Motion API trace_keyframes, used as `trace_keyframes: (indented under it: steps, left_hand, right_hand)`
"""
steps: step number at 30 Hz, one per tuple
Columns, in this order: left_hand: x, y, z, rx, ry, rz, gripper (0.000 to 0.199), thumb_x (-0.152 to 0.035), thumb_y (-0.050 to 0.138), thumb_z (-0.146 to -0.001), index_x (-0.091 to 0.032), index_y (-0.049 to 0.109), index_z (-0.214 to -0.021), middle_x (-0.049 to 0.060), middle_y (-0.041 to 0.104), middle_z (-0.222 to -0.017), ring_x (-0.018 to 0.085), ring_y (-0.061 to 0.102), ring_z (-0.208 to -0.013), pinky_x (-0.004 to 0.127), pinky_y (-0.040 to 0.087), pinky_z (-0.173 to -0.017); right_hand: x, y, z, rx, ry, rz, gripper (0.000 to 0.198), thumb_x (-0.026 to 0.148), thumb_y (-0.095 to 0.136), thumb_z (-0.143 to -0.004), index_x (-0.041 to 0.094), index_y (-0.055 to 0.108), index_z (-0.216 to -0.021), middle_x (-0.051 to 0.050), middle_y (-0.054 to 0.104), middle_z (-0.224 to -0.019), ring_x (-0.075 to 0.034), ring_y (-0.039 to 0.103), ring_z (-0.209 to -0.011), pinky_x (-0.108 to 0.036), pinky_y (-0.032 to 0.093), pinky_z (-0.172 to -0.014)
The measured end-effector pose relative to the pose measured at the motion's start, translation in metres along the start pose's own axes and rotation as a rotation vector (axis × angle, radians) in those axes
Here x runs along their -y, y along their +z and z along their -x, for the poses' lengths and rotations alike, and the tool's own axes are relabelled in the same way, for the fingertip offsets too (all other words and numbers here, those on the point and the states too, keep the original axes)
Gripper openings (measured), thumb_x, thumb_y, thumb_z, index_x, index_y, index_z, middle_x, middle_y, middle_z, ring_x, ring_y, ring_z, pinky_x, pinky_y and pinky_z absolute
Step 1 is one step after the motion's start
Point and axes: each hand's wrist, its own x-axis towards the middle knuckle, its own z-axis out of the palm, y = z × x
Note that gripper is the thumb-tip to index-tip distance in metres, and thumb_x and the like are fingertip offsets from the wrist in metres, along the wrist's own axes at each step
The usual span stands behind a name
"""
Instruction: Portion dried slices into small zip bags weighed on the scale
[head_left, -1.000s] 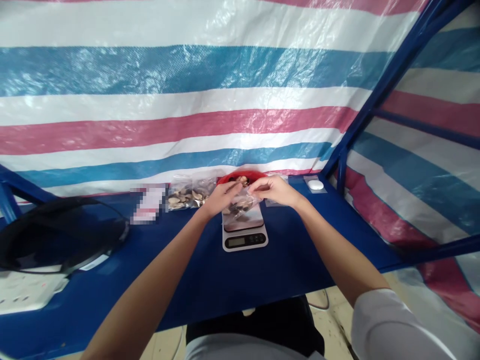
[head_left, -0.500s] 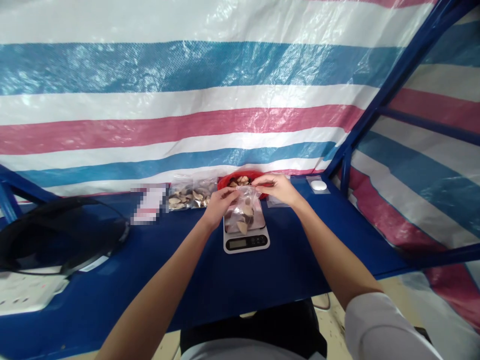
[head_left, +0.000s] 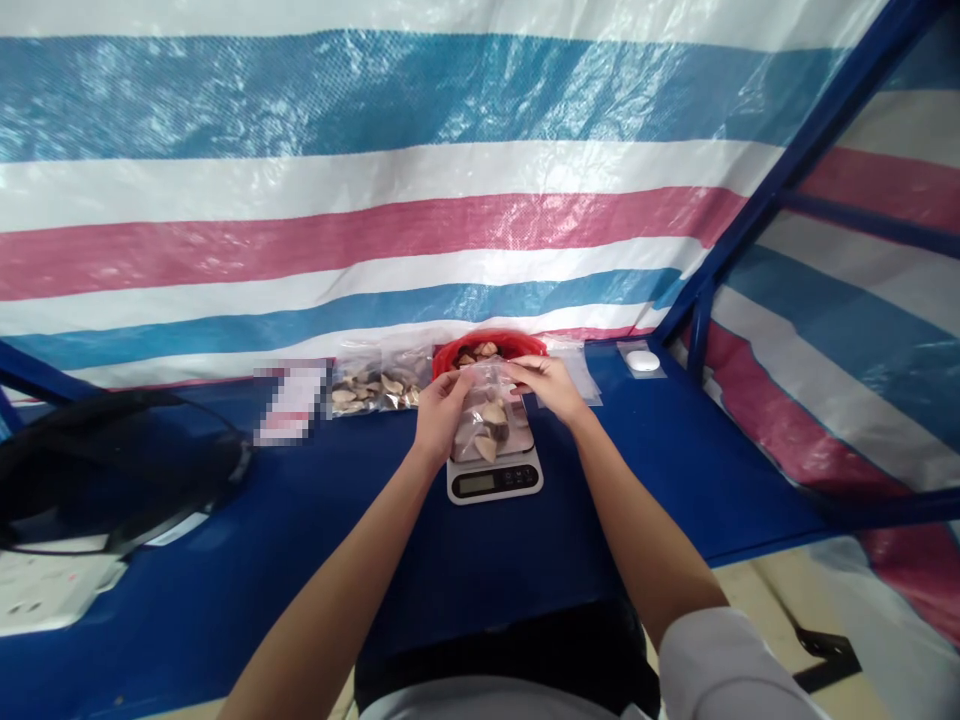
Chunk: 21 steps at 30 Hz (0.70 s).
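A clear plastic bag with several pale and dark dried slices in its bottom hangs over a white kitchen scale. My left hand pinches the bag's top left edge. The top right edge is between the fingers of my right hand. Behind the bag sits a red bag holding more dried slices, partly covered by my hands. Whether the clear bag rests on the scale's plate I cannot tell.
Two filled clear bags stand left of the red bag. Flat plastic bags and a white oval object lie to the right. On the left are a pixelated card, a black round item and a white power strip.
My right hand has moved slightly inward and lower along the bag's top edge. The camera view has shifted a little. Both hands still hold the bag.
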Motion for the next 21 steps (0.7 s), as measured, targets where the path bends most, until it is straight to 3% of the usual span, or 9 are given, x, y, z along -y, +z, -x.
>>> trace_keyframes:
  steps: [4, 7, 12, 17, 21]
  left_hand:
    - [0.002, -0.005, -0.008, 0.006, 0.041, -0.037, 0.041, -0.053, 0.086, -0.066, -0.016, 0.076, -0.079, 0.003, 0.072, -0.076, 0.015, 0.063, -0.068, 0.026, 0.049, -0.067]
    - [0.005, -0.009, -0.011, 0.022, 0.045, -0.073, 0.037, -0.05, 0.084, -0.068, -0.016, 0.078, -0.08, 0.001, 0.069, -0.07, 0.011, 0.055, -0.059, 0.023, 0.042, -0.057]
    - [0.003, -0.009, -0.012, 0.058, -0.016, -0.081, 0.036, -0.05, 0.083, -0.071, -0.016, 0.078, -0.08, 0.0, 0.067, -0.065, 0.009, 0.05, -0.051, 0.022, 0.037, -0.049]
    - [0.003, -0.003, -0.016, 0.048, 0.045, -0.028, 0.034, -0.048, 0.085, -0.069, -0.016, 0.077, -0.079, 0.002, 0.073, -0.074, 0.015, 0.063, -0.066, 0.027, 0.051, -0.068]
    - [0.009, -0.002, -0.017, 0.023, 0.103, -0.011, 0.029, -0.045, 0.086, -0.07, -0.018, 0.078, -0.078, 0.002, 0.075, -0.079, 0.015, 0.065, -0.073, 0.027, 0.051, -0.075]
  right_hand:
    - [0.006, -0.005, 0.004, -0.036, 0.0, -0.033, 0.039, 0.053, 0.085, -0.067, 0.02, 0.082, -0.089, -0.003, 0.077, -0.086, -0.021, 0.072, -0.083, -0.035, 0.065, -0.075]
    - [0.007, -0.007, 0.006, -0.076, -0.003, -0.051, 0.037, 0.051, 0.087, -0.065, 0.02, 0.081, -0.085, -0.002, 0.076, -0.083, -0.02, 0.071, -0.081, -0.035, 0.064, -0.075]
    - [0.0, -0.004, 0.003, -0.132, -0.002, -0.101, 0.042, 0.055, 0.087, -0.063, 0.021, 0.08, -0.088, -0.003, 0.077, -0.086, -0.021, 0.073, -0.084, -0.035, 0.064, -0.076]
    - [-0.004, -0.002, 0.004, -0.078, -0.001, -0.1, 0.042, 0.055, 0.085, -0.068, 0.021, 0.08, -0.091, -0.004, 0.078, -0.086, -0.021, 0.073, -0.083, -0.036, 0.064, -0.078]
    - [-0.007, -0.001, 0.006, -0.062, 0.032, -0.114, 0.039, 0.055, 0.084, -0.071, 0.021, 0.081, -0.091, -0.004, 0.078, -0.086, -0.021, 0.074, -0.082, -0.035, 0.064, -0.076]
